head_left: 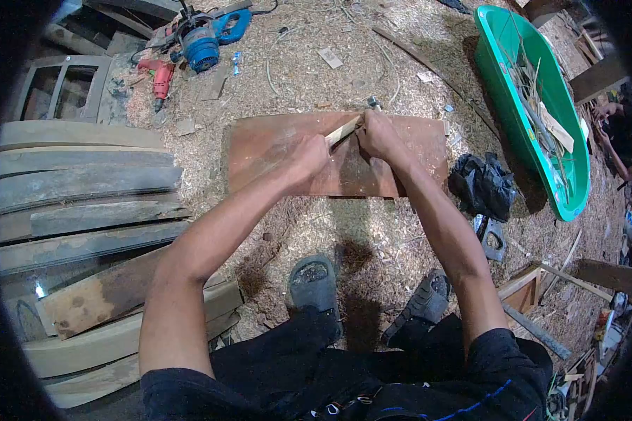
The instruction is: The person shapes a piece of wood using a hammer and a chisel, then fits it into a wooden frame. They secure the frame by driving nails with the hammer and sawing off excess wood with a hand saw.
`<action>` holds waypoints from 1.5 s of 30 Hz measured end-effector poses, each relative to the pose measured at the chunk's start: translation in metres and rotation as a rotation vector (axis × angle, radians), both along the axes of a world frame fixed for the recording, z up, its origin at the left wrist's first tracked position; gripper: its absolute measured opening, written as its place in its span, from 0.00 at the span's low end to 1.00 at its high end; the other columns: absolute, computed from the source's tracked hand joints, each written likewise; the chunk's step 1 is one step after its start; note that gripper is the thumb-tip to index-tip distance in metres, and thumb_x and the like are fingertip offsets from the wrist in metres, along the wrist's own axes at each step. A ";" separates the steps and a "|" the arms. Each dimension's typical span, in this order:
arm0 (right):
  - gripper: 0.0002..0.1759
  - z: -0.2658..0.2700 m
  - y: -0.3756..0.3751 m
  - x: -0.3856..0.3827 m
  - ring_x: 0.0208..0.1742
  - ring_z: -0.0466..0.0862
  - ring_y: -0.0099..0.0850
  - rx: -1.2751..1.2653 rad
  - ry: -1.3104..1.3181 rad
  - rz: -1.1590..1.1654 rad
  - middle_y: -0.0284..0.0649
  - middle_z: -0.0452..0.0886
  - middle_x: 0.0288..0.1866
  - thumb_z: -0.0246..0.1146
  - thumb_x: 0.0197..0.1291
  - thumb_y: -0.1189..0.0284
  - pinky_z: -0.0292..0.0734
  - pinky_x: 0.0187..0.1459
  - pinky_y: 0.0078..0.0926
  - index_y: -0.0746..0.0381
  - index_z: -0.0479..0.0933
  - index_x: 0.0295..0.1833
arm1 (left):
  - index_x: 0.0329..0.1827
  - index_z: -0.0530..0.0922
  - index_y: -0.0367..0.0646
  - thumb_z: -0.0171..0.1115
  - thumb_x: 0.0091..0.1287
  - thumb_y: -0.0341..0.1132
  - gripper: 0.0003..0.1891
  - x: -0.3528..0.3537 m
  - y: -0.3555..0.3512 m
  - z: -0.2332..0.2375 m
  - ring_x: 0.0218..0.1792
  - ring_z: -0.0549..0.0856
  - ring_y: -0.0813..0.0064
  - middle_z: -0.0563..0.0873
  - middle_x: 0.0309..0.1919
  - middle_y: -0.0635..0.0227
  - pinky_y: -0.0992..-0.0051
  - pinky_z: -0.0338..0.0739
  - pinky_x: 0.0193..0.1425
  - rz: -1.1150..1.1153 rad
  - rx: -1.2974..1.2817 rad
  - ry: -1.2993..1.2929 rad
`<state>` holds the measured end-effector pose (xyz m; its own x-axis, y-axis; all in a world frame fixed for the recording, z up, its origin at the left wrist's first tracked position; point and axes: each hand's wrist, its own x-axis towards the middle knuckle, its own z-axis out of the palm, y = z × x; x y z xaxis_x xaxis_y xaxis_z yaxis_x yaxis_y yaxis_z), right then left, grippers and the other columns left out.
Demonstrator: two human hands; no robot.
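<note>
My left hand [312,157] is closed around the lower end of a pale wooden strip [345,131], which slants up to the right. At its upper end my right hand [380,135] is closed too, fingers wrapped and mostly hidden from above. A small dark metal piece [373,103] shows just beyond the right knuckles; I cannot tell whether it belongs to the strip. Beneath both hands lies a flat reddish-brown board [274,151] on the shavings-covered floor.
Curved planks [84,179] are stacked at left. A blue power tool [202,50] and a red drill [161,83] lie at upper left. At right are a green tub [486,52] with wood scraps, a black plastic bag [483,186] and another person's arm [614,158].
</note>
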<state>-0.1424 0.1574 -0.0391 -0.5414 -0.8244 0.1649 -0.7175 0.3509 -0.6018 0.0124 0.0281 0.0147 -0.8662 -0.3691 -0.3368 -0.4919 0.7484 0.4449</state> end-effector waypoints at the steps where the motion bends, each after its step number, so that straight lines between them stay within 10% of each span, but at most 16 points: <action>1: 0.10 0.001 0.000 0.003 0.45 0.80 0.61 -0.003 -0.029 -0.015 0.64 0.80 0.39 0.61 0.57 0.75 0.75 0.48 0.54 0.71 0.73 0.40 | 0.40 0.85 0.28 0.48 0.75 0.37 0.20 0.000 0.002 0.002 0.43 0.87 0.38 0.86 0.37 0.36 0.45 0.80 0.50 -0.007 0.003 0.002; 9: 0.15 0.027 -0.002 0.031 0.41 0.82 0.63 0.029 -0.204 -0.195 0.66 0.81 0.35 0.60 0.51 0.75 0.79 0.45 0.50 0.77 0.73 0.41 | 0.42 0.85 0.29 0.52 0.71 0.32 0.15 -0.004 0.016 0.030 0.43 0.88 0.41 0.86 0.40 0.36 0.48 0.82 0.47 0.061 0.047 -0.091; 15: 0.15 0.033 0.004 0.024 0.32 0.85 0.40 0.074 -0.492 -0.223 0.50 0.83 0.31 0.62 0.55 0.73 0.80 0.34 0.38 0.76 0.76 0.42 | 0.44 0.83 0.27 0.50 0.71 0.31 0.15 -0.001 0.021 0.024 0.42 0.88 0.42 0.86 0.37 0.38 0.50 0.81 0.45 0.096 0.005 -0.077; 16: 0.12 0.024 0.006 0.016 0.33 0.83 0.26 0.012 -0.547 -0.159 0.39 0.83 0.33 0.63 0.63 0.74 0.79 0.34 0.28 0.72 0.78 0.46 | 0.45 0.82 0.26 0.49 0.73 0.32 0.16 0.001 0.019 0.027 0.42 0.88 0.42 0.86 0.36 0.38 0.51 0.80 0.45 0.095 0.004 -0.072; 20: 0.10 0.045 0.019 0.008 0.35 0.82 0.20 -0.549 -0.761 -0.135 0.32 0.83 0.35 0.64 0.71 0.70 0.76 0.37 0.21 0.68 0.80 0.47 | 0.50 0.79 0.29 0.48 0.78 0.37 0.18 0.019 0.017 0.055 0.43 0.85 0.47 0.84 0.40 0.44 0.55 0.78 0.48 0.090 0.058 0.229; 25: 0.10 0.105 0.021 0.016 0.36 0.81 0.20 -0.923 -0.853 -0.177 0.32 0.83 0.38 0.66 0.69 0.71 0.77 0.38 0.18 0.67 0.80 0.49 | 0.48 0.79 0.32 0.56 0.76 0.40 0.16 0.011 0.021 0.093 0.34 0.83 0.55 0.83 0.35 0.48 0.58 0.78 0.44 -0.008 -0.062 0.746; 34: 0.08 0.168 0.037 0.030 0.40 0.81 0.19 -0.896 -0.667 0.052 0.34 0.83 0.41 0.62 0.72 0.75 0.77 0.40 0.18 0.67 0.80 0.52 | 0.49 0.79 0.38 0.59 0.77 0.41 0.13 -0.011 0.046 0.171 0.18 0.73 0.89 0.78 0.24 0.76 0.86 0.66 0.19 0.121 0.894 0.566; 45: 0.10 0.158 0.036 0.043 0.45 0.78 0.18 -1.006 -0.994 0.219 0.31 0.80 0.44 0.60 0.75 0.68 0.75 0.46 0.20 0.64 0.76 0.52 | 0.45 0.81 0.35 0.64 0.74 0.36 0.11 -0.003 0.073 0.155 0.21 0.73 0.93 0.82 0.25 0.75 0.85 0.63 0.21 0.134 0.654 0.902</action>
<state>-0.0990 0.1932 0.1191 -0.6559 -0.6670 0.3533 0.1590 -0.5797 -0.7992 0.0096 0.1007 0.1700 -0.8577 -0.4594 0.2309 0.1502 0.2056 0.9670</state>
